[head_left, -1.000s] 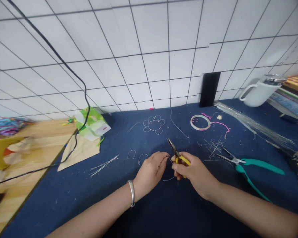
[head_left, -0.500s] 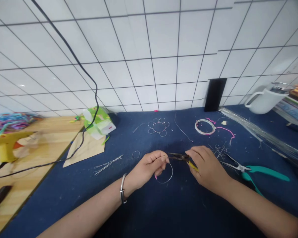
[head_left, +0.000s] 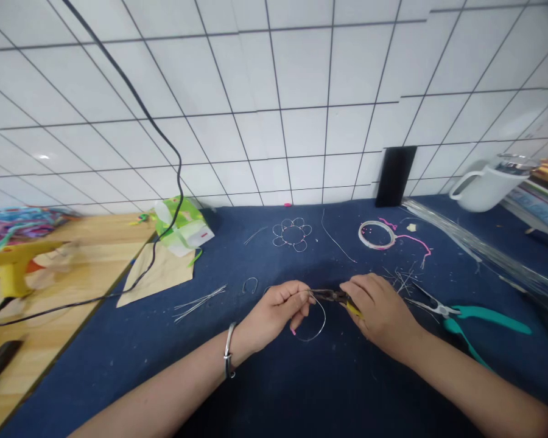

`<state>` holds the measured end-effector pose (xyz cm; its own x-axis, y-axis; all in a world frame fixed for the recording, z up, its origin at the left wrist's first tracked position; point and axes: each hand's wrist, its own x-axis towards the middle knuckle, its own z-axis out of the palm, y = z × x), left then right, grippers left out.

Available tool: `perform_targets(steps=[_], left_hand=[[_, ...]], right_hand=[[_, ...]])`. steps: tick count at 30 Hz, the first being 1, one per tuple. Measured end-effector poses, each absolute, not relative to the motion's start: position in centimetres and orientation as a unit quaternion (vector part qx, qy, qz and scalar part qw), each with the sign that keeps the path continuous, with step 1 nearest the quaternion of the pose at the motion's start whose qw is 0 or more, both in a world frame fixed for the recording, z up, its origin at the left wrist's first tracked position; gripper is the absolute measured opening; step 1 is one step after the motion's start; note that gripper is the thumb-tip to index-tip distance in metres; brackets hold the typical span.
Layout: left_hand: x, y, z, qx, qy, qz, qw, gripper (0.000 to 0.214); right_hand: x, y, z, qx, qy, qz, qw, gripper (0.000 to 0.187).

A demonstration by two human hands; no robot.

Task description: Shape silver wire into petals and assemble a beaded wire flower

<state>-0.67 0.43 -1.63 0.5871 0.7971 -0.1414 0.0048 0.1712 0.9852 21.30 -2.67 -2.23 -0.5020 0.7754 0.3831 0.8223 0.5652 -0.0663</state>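
Between thumb and fingers my left hand pinches a thin wire, bent into an open loop that hangs below the fingers with a bit of pink at one end. My right hand is closed around the yellow handles of dark-jawed pliers. The jaw tips reach the wire right at my left fingertips; whether they grip it I cannot tell. Beyond my hands a flower-shaped wire piece lies flat on the blue cloth.
Teal-handled pliers and short wire scraps lie right. Behind them are a white ring, a wire bundle and a white jug. Leftward are cut wires, a yellow glue gun and its black cord.
The pliers' tips have come in to the wire at my left fingertips. The wire loop and my left hand have shifted slightly right.
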Motion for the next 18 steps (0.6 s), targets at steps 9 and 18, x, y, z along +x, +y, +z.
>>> perform_targets(steps=[9,18], left_hand=[[-1.3,0.8,-1.7,0.595,0.348,0.253,0.678,0.022],[-1.8,1.3,-1.2,0.613,0.324,0.214,0.688,0.023]], right_hand=[[21.2,-2.8,-2.2,-0.463,-0.861,-0.025,0.210,0.024],[21.2,-2.7,-2.3,-0.464,-0.854,0.039,0.231,0.022]])
